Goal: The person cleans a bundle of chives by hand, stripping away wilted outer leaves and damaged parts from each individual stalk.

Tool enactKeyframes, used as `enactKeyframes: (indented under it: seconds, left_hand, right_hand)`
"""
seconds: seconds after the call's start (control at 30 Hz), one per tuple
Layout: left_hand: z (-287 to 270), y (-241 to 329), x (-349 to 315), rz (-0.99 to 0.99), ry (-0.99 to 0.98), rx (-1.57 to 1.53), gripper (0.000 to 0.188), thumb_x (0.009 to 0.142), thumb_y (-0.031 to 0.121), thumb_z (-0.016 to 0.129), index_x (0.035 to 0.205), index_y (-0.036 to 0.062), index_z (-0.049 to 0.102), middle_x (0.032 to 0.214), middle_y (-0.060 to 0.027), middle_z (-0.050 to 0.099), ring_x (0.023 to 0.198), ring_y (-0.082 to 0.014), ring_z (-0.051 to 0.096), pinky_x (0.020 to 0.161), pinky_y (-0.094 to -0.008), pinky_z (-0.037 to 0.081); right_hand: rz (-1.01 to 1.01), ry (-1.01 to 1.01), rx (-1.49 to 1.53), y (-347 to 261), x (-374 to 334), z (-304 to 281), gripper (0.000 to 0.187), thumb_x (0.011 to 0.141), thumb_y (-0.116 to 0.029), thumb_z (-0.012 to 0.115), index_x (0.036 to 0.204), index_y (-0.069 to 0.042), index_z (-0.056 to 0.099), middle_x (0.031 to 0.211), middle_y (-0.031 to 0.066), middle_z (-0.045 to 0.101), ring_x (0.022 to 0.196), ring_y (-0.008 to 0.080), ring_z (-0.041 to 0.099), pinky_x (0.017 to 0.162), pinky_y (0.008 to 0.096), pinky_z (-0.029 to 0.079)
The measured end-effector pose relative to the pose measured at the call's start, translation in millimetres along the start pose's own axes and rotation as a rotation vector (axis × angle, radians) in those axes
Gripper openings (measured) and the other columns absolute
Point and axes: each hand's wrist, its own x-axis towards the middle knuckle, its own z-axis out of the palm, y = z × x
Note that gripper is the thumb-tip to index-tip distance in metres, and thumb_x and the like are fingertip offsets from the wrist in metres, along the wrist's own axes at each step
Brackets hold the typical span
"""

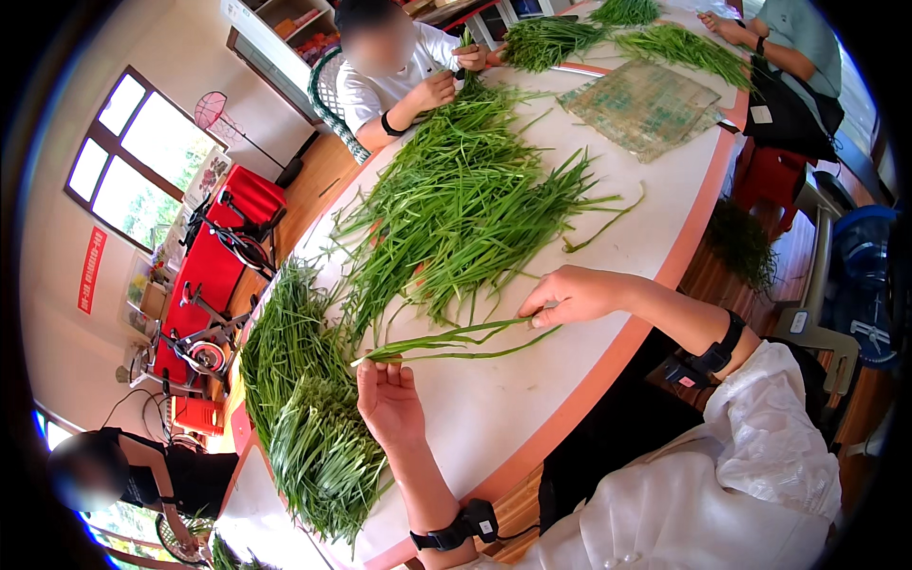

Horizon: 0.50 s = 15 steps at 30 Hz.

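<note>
Holding a slim bundle of long, flat green stalks [446,339] above the white, pink-edged table [484,408], we pinch its pale end in our bare left hand [389,404]. That end points left; the long axis runs rightward, rising slightly toward our bare right hand [573,294], whose curled fingers meet the leafy tips. Those fingers hide the contact, so we cannot tell whether they grip. Our left fingertips cover part of the stalks.

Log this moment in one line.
left hand: holds green stalks | right hand: at their other ends | big pile: on table, beyond
</note>
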Motion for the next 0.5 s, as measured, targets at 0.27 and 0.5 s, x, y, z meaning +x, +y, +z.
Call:
enactKeyframes:
  seconds: [0.27, 0.5]
  left_hand:
    - [-1.2, 3.9, 0.7, 0.011, 0.044, 0.002, 0.01, 0.085, 0.015, 0.055, 0.09, 0.0075, 0.057, 0.084, -0.0027, 0.061, 0.079, -0.0153, 0.058, 0.064, -0.0268, 0.047]
    - [5.5, -2.0, -2.1, 0.015, 0.004, 0.065, 0.007, 0.085, 0.013, 0.055, 0.088, 0.0075, 0.055, 0.083, -0.0037, 0.06, 0.08, -0.0164, 0.058, 0.064, -0.0276, 0.047]
  right_hand:
    - [0.055, 0.146, 0.057, -4.1, -19.3, -6.7, 0.022, 0.08, -0.018, 0.059, 0.093, -0.001, 0.064, 0.078, 0.0067, 0.066, 0.071, 0.0119, 0.06, 0.066, 0.0262, 0.046]
    - [0.127, 0.473, 0.352, 4.7, -18.8, -3.4, 0.02, 0.083, -0.017, 0.058, 0.091, 0.002, 0.062, 0.08, 0.0048, 0.064, 0.076, 0.0102, 0.059, 0.072, 0.0256, 0.045]
